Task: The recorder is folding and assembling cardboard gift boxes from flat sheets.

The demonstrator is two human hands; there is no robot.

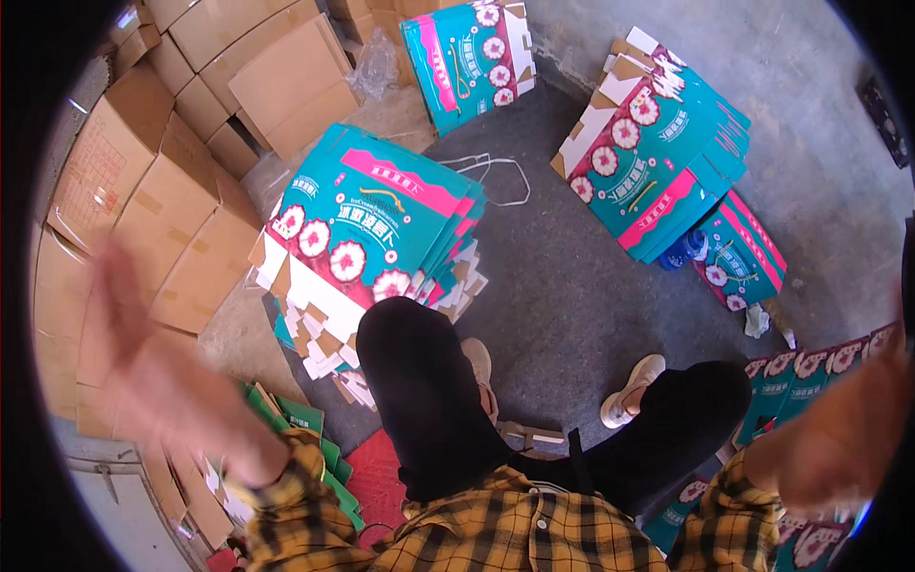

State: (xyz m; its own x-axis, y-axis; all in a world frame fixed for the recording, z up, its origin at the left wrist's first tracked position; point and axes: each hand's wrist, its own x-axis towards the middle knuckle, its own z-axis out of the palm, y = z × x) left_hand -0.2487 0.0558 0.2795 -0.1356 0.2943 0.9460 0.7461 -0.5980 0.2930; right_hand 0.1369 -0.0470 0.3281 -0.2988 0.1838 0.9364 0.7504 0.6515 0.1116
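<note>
My left hand (129, 319) is raised at the left, in front of the brown cartons. It is blurred by motion, but its fingers look stretched out, with nothing visible in them. My right hand (843, 434) is lifted at the right edge, also smeared, above teal printed boxes (796, 381); its fingers cannot be made out. By my left knee lies a thick stack of flattened teal and pink cardboard boxes (381, 205) with white and brown flaps. A second stack of flat teal boxes (658, 143) lies further off to the right.
Brown cartons (143, 191) are piled along the left. A teal box (470, 67) stands at the back, near clear plastic film (376, 67). White strapping (500, 172) lies on the dark floor mat (543, 257). Green cardboard (300, 415) and a red piece (381, 477) are by my left side.
</note>
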